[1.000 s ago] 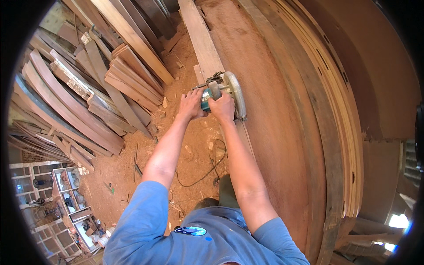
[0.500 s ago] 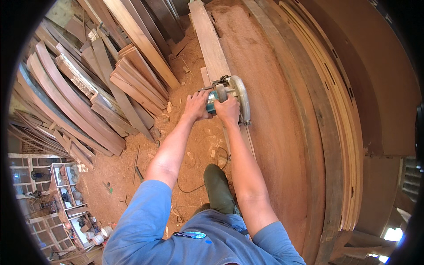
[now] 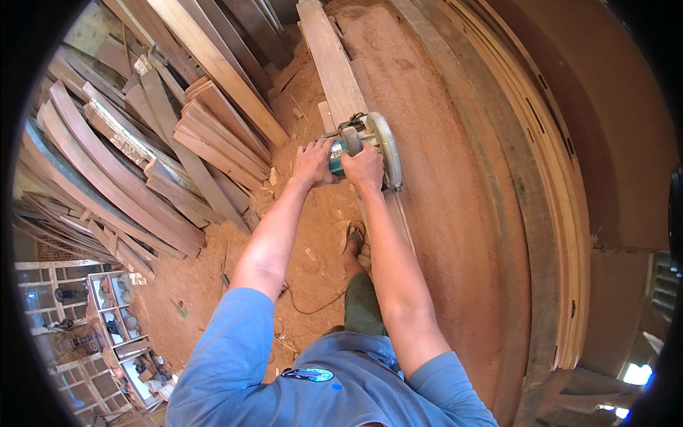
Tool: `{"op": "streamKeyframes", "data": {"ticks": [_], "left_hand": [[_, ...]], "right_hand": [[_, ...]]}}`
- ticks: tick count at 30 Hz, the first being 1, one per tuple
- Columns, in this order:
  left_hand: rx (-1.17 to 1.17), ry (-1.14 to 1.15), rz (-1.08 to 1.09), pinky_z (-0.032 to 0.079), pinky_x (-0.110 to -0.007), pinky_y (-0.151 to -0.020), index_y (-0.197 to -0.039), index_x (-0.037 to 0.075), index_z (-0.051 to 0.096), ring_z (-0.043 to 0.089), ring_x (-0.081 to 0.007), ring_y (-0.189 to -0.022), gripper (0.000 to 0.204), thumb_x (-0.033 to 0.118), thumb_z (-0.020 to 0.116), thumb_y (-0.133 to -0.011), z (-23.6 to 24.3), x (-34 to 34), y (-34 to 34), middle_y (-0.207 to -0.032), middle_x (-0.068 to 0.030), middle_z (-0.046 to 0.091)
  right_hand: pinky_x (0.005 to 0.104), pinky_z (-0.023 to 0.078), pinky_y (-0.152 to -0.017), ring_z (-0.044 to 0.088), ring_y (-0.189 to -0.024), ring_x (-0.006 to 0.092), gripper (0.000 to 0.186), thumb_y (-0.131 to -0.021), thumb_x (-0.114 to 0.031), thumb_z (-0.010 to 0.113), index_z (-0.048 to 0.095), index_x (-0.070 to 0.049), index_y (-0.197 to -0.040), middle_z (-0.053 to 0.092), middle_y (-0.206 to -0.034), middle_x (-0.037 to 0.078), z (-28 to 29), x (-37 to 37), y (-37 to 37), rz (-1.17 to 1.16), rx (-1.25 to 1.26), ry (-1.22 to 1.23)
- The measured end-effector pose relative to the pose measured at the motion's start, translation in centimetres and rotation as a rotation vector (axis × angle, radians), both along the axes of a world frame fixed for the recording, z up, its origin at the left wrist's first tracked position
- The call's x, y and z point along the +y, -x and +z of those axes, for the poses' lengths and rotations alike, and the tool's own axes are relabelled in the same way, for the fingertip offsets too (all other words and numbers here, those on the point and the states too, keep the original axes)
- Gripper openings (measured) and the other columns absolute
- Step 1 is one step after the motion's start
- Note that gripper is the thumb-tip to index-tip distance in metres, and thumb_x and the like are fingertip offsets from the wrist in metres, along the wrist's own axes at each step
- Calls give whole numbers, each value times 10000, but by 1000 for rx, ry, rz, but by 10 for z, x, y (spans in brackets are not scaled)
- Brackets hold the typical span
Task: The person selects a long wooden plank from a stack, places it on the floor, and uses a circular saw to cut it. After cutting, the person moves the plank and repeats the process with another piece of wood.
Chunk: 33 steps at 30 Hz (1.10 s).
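Observation:
A circular saw [image 3: 385, 146] with a teal motor housing and a pale metal blade guard rests on a long wooden plank [image 3: 333, 67]. My right hand [image 3: 363, 168] is closed round the saw's rear handle. On the left side of the tool, my left hand [image 3: 313, 164] grips the teal motor housing, its fingers curled over the far side. The plank runs away from me under the saw, and a narrow cut line shows in its near part below my right wrist. The saw's base and blade are mostly hidden.
Boards stand and lean in stacks [image 3: 135, 171] at the left. Long beams [image 3: 526, 185] run along the right beyond a sawdust-covered surface [image 3: 441, 185]. A thin cable [image 3: 306, 311] lies on the dusty floor near my foot [image 3: 354, 236]. Shelves [image 3: 117, 320] stand at the lower left.
Both hands and the saw have moved slightly farther along the plank. My leg has shifted, and a sandalled foot now shows beside the plank.

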<state>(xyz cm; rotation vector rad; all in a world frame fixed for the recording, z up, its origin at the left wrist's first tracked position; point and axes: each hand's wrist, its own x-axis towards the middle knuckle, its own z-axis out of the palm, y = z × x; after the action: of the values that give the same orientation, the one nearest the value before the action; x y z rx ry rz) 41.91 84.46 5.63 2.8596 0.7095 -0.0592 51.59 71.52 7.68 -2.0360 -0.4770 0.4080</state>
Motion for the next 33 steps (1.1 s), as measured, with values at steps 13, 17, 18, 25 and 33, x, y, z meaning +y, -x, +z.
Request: {"op": "streamKeyframes", "data": {"ticks": [13,17,18,25,33], "left_hand": [[24,27,11,438,-456,-1023,-1515,155,463,560,-299,-1316,1113,353,933,-526,7,36,-23,-1460,-92,573],[34,8,16,438,-456,-1019,-1515,155,464,566,-303,-1305,1109,351,935,-530,10,46,-29,-1451,-93,576],[42,0,16,438,-455,-1019,-1516,156,463,566,-303,-1305,1112,351,936,-529,8,50,-30,-1451,-92,576],[39,0,11,443,-458,-1028,-1521,152,457,564,-306,-1308,1139,354,943,-511,4,70,-41,-1449,-95,579],[41,9,11,447,-472,-1034,-1526,142,452,564,-335,-1312,1134,349,932,-520,7,94,-52,-1455,-107,577]], "right_hand": [[542,566,-892,709,-991,484,414,-773,-289,744,737,26,-1041,733,-975,315,2,37,-22,-11,11,12],[534,569,-892,712,-990,480,422,-769,-287,748,735,28,-1050,733,-981,316,5,49,-27,-11,26,2],[533,568,-901,710,-1010,474,434,-780,-296,745,734,22,-1075,735,-1013,309,5,51,-28,7,34,15],[528,565,-914,707,-1032,470,436,-780,-301,741,736,29,-1064,734,-1037,310,5,70,-39,-3,18,17],[515,566,-938,703,-1075,449,483,-802,-317,742,731,3,-1164,742,-1104,276,10,91,-52,36,42,60]]}}
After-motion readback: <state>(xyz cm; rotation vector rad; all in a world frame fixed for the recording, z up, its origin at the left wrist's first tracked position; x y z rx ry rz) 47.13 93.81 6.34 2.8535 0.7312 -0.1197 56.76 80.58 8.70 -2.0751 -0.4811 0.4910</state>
